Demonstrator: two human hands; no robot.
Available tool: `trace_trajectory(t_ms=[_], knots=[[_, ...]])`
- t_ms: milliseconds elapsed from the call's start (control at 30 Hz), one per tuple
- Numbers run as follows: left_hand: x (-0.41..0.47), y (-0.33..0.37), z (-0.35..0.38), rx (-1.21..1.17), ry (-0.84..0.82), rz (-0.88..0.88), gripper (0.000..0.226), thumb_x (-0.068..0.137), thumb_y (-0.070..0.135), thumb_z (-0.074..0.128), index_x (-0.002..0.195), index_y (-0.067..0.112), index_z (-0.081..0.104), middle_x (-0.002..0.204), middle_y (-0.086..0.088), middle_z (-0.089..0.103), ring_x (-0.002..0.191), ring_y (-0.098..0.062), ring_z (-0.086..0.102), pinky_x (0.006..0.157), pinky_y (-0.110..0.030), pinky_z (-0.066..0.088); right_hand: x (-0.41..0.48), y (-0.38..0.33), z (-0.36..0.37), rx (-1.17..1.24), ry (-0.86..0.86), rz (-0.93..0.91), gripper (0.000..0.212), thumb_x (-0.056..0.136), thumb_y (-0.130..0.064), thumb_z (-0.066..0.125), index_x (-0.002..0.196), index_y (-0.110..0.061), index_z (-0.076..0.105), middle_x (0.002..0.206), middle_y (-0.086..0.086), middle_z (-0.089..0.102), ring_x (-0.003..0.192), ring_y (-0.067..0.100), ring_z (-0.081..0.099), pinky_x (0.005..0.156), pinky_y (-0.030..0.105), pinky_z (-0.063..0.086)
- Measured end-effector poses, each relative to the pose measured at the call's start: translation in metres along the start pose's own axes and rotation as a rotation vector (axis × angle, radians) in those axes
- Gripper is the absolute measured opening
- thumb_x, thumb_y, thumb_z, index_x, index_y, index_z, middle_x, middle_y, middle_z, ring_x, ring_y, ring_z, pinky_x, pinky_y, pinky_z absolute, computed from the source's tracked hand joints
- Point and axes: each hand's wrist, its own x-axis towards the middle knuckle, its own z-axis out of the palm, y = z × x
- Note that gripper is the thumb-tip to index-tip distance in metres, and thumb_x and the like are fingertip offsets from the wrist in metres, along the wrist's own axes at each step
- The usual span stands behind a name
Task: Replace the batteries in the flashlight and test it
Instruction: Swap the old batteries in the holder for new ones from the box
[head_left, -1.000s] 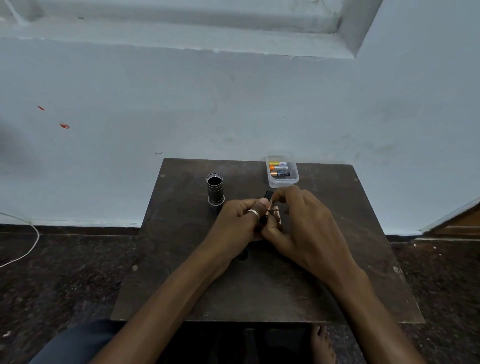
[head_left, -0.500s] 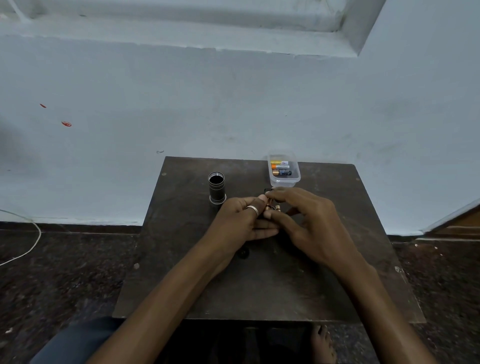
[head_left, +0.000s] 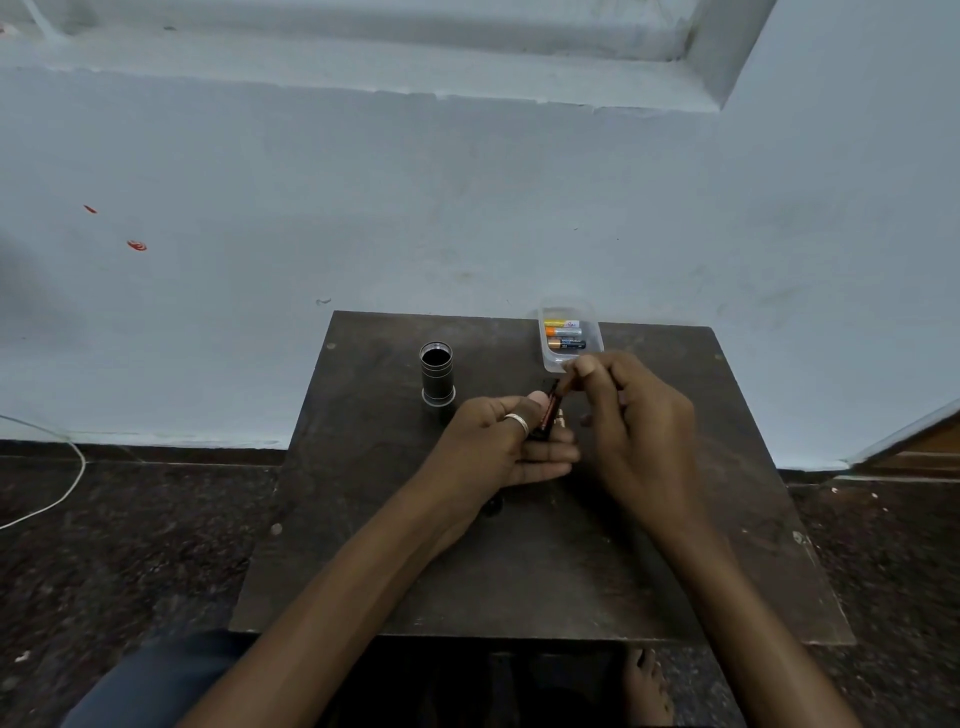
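The black flashlight body (head_left: 437, 375) stands upright on its head on the dark table (head_left: 519, 571), its open end up. My left hand (head_left: 498, 444), with a silver ring on the thumb, grips a small black battery holder (head_left: 548, 413) with a red-lettered cell in it. My right hand (head_left: 631, 415) is just to the right, its thumb and forefinger pinched on a thin dark battery (head_left: 562, 384) at the holder's far end. A small dark cap (head_left: 491, 506) lies on the table under my left wrist.
A clear plastic box (head_left: 592, 332) with three batteries, yellow, orange and black, sits at the table's far edge, right behind my right hand. A pale blue wall rises behind the table. A white cable (head_left: 67, 488) lies on the dark floor at left. My bare foot (head_left: 647, 686) shows below.
My right hand has lifted and drawn back toward the plastic box, fingertips now pinched at the holder's far end. My left hand has opened its fingers under the holder.
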Motion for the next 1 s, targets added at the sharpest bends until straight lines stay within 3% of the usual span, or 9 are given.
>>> trace_trajectory(t_ms=[67,167,267,333,500,600,867,1000], knots=[[0.000,0.001,-0.001,-0.020,0.005,0.008,0.031,0.104,0.023,0.046,0.098,0.000,0.065,0.085,-0.011,0.072,0.076,-0.019,0.074,0.074,-0.031,0.062,0.004,0.000,-0.003,0.090,0.068,0.159,0.030,0.104,-0.027,0.051,0.083,-0.016,0.070,0.080,-0.008,0.071,0.076,0.012,0.069,0.063,0.040,0.060],[0.001,0.005,-0.005,-0.054,0.044,0.020,0.026,0.104,0.020,0.045,0.099,0.005,0.065,0.084,-0.009,0.074,0.074,-0.016,0.073,0.072,-0.029,0.062,0.008,0.005,-0.014,0.164,0.077,0.328,0.031,0.101,-0.035,0.057,0.078,-0.017,0.068,0.072,-0.003,0.071,0.071,0.013,0.071,0.056,0.032,0.060],[0.001,0.007,-0.007,-0.055,0.062,0.029,0.026,0.105,0.021,0.044,0.099,0.006,0.064,0.081,-0.007,0.075,0.073,-0.015,0.073,0.069,-0.028,0.061,0.009,0.019,-0.021,-0.150,-0.030,0.345,0.036,0.096,-0.042,0.061,0.069,-0.019,0.065,0.061,-0.004,0.068,0.062,0.012,0.068,0.059,0.025,0.051],[0.001,0.007,-0.006,-0.052,0.062,0.026,0.026,0.105,0.021,0.044,0.099,0.007,0.065,0.081,-0.007,0.075,0.073,-0.014,0.073,0.069,-0.028,0.061,0.006,0.026,-0.020,-0.376,-0.069,0.344,0.039,0.097,-0.045,0.058,0.069,-0.018,0.062,0.062,-0.004,0.066,0.067,0.019,0.065,0.059,0.029,0.040],[0.000,0.006,-0.004,-0.044,0.049,0.017,0.027,0.105,0.021,0.044,0.095,0.009,0.066,0.084,-0.008,0.074,0.073,-0.014,0.072,0.073,-0.029,0.062,0.000,0.026,-0.012,-0.504,-0.079,0.394,0.038,0.097,-0.049,0.055,0.076,-0.018,0.056,0.075,0.004,0.067,0.076,0.033,0.061,0.060,0.032,0.035],[-0.001,0.006,-0.004,-0.047,0.045,0.012,0.027,0.105,0.021,0.043,0.095,0.008,0.065,0.083,-0.007,0.074,0.072,-0.014,0.072,0.074,-0.030,0.062,0.000,0.025,-0.006,-0.492,-0.092,0.386,0.034,0.097,-0.045,0.057,0.076,-0.018,0.058,0.072,0.002,0.064,0.070,0.027,0.055,0.061,0.031,0.031],[0.000,0.007,-0.006,-0.057,0.053,0.015,0.026,0.105,0.021,0.044,0.101,0.005,0.064,0.083,-0.008,0.074,0.072,-0.014,0.072,0.069,-0.027,0.061,0.003,0.026,0.001,-0.363,-0.144,0.374,0.012,0.092,-0.029,0.068,0.086,-0.019,0.069,0.073,-0.009,0.061,0.072,0.012,0.057,0.063,0.025,0.039],[0.000,0.006,-0.006,-0.047,0.056,0.017,0.026,0.105,0.022,0.043,0.104,0.005,0.063,0.084,-0.008,0.074,0.073,-0.014,0.072,0.070,-0.027,0.061,0.004,0.025,0.001,-0.314,-0.181,0.368,0.004,0.093,-0.023,0.067,0.090,-0.020,0.069,0.077,-0.009,0.065,0.065,-0.001,0.054,0.054,0.006,0.033]])
